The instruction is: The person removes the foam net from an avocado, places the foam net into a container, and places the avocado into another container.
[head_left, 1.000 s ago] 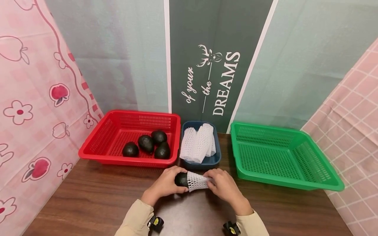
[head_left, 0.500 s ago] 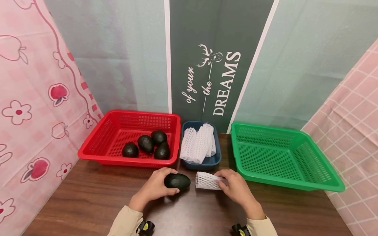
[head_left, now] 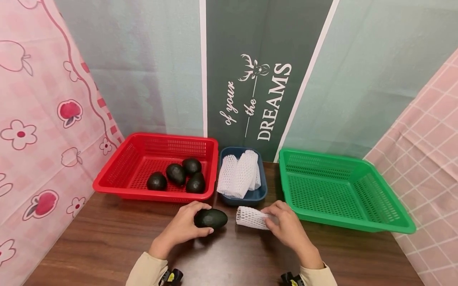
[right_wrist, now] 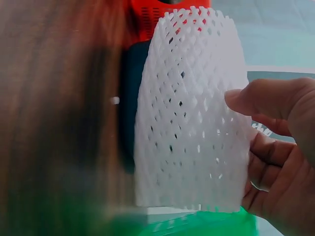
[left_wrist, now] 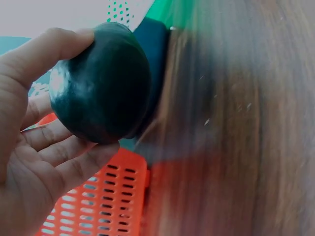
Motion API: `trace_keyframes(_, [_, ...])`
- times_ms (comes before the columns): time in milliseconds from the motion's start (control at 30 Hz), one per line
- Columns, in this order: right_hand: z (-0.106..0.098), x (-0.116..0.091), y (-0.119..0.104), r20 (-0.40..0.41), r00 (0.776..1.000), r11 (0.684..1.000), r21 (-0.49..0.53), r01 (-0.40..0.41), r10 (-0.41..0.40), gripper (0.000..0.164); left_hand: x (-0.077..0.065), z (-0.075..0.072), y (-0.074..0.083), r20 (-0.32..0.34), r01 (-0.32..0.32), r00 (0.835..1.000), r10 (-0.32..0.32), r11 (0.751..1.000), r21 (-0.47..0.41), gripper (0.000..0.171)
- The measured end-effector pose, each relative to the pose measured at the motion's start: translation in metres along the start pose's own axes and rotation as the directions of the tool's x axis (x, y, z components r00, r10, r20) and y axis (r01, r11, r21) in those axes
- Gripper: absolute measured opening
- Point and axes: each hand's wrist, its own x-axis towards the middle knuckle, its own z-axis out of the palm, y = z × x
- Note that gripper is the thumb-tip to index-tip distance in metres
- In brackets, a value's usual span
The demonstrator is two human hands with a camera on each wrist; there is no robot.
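Note:
Between thumb and fingers, my left hand (head_left: 183, 226) holds a dark avocado (head_left: 213, 219), its narrower end pointing right. In the left wrist view the bare skin of the avocado (left_wrist: 101, 83) shows, with no net on it. My right hand (head_left: 288, 224) pinches a white foam net sleeve (head_left: 250, 217) by its right part. The sleeve's near end gapes toward the avocado, and a small gap separates the two. In the right wrist view the thumb presses one side of the net sleeve (right_wrist: 192, 118); the fingertips behind it are partly hidden.
A red basket (head_left: 118, 192) with several avocados (head_left: 176, 174) stands at the back left. Behind the hands, a blue bin (head_left: 262, 190) holds several white net sleeves (head_left: 237, 174). At the right is a green basket (head_left: 322, 194). Brown wooden table (head_left: 229, 262) extends in front.
The avocado came out of the net sleeve as the hands drew apart, left hand leftward, right hand rightward. In the last half second the avocado shifted slightly further left.

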Motion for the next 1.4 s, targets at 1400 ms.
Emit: trace_keyframes(1400, [-0.023,0.114,-0.066,0.087,0.991,0.856,0.500,-0.131,0.101,0.006,-0.034,-0.061,-0.010,-0.067,0.043,0.997,-0.040,0.998,0.038,0.050])
